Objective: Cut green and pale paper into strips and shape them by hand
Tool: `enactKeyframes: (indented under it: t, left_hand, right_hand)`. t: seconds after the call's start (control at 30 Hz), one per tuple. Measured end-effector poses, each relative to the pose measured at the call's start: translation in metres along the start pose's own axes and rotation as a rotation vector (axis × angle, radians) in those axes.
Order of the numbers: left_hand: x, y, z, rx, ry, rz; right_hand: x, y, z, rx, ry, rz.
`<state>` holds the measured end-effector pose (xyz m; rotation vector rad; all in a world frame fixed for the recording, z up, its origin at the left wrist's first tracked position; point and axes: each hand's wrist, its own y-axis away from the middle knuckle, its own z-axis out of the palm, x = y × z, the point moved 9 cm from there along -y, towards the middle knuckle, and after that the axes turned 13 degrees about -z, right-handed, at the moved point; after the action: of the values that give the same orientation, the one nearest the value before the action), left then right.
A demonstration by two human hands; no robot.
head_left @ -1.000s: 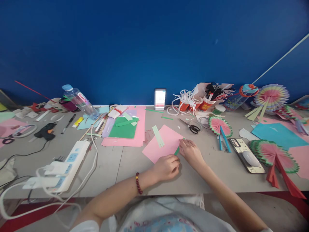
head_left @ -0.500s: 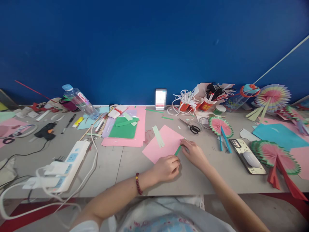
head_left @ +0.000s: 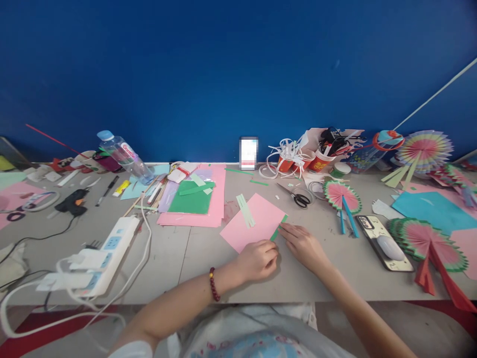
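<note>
Head view, and here's the pink sheet (head_left: 257, 206), lying flat and skewed near the middle of the table (head_left: 212, 268), a green strip (head_left: 284, 219) along its right edge. The left hand (head_left: 258, 259) is down at the near corner, fingers curled inward; whether they pinch or merely press, I can't tell. The right hand (head_left: 301, 243) comes in from the right, fingers together and gently bent, tips at the green strip; its thumb is hidden, so any grip is unclear.

This looks like thin paper: light, bendy, quick to crease or slide, best held flat by its edges. Pale green strips (head_left: 245, 211) lie loose on top and could shift easily.

The grey tabletop is busy: scissors (head_left: 301, 200) beyond the sheet to the right, a power strip (head_left: 115, 253) at left, and a blue wall (head_left: 238, 74) rising along the far side.
</note>
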<state>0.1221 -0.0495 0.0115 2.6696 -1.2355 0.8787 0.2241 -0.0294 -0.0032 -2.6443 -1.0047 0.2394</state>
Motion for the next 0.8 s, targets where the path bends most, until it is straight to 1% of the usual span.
enactKeyframes:
  t: [0.13, 0.3, 0.4, 0.53, 0.8]
  left_hand:
    - [-0.003, 0.001, 0.003, 0.017, -0.006, -0.009]
    - [-0.005, 0.002, -0.001, 0.066, -0.038, -0.013]
    - [-0.011, 0.000, -0.005, 0.106, -0.117, -0.070]
    - [-0.022, -0.003, -0.004, 0.116, -0.214, -0.166]
    - [-0.030, -0.006, -0.008, 0.161, -0.289, -0.188]
  right_hand:
    - [0.000, -0.001, -0.003, 0.037, -0.004, 0.014]
    - [0.000, 0.001, -0.006, 0.056, -0.062, 0.084]
    - [-0.003, 0.003, -0.005, 0.050, -0.066, 0.094]
    - [-0.010, 0.006, -0.002, 0.055, -0.037, 0.081]
    - [-0.023, 0.011, 0.004, 0.071, 0.039, 0.150]
